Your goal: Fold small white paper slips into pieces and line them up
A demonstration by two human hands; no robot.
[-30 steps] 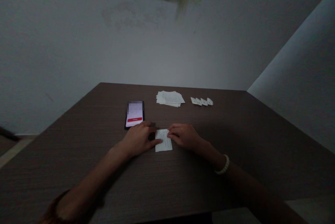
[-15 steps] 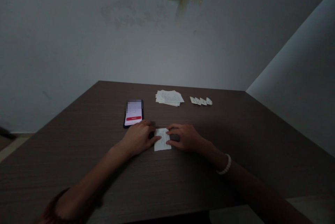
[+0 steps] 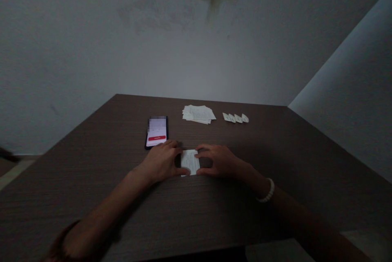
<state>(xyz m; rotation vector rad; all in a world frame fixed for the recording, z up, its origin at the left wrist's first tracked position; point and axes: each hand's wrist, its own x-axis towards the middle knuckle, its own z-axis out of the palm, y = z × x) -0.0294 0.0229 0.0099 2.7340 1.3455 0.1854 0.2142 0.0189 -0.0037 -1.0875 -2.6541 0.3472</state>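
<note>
One printed sheet (image 3: 190,161), its text too small for me to read, lies flat between the left hand (image 3: 162,159) and right hand (image 3: 223,161), whose thumbs and fingers are parted and touch its edges. From the sheet, the phone (image 3: 157,131), showing an illegible red button (image 3: 157,137), is at 10 o'clock, the paper stack (image 3: 199,113) at 12, the folded papers (image 3: 235,118) between 1 and 2. Compared with half a second ago, both thumbs have shifted toward the sheet's 6 o'clock edge.

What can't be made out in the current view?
Head view: print on the paper slip, too small.
Head view: top screen area of the phone, pixelated.
Head view: phone's near right corner, behind the left hand.
Head view: lower sheets of the paper stack, mostly covered by upper ones.
</note>
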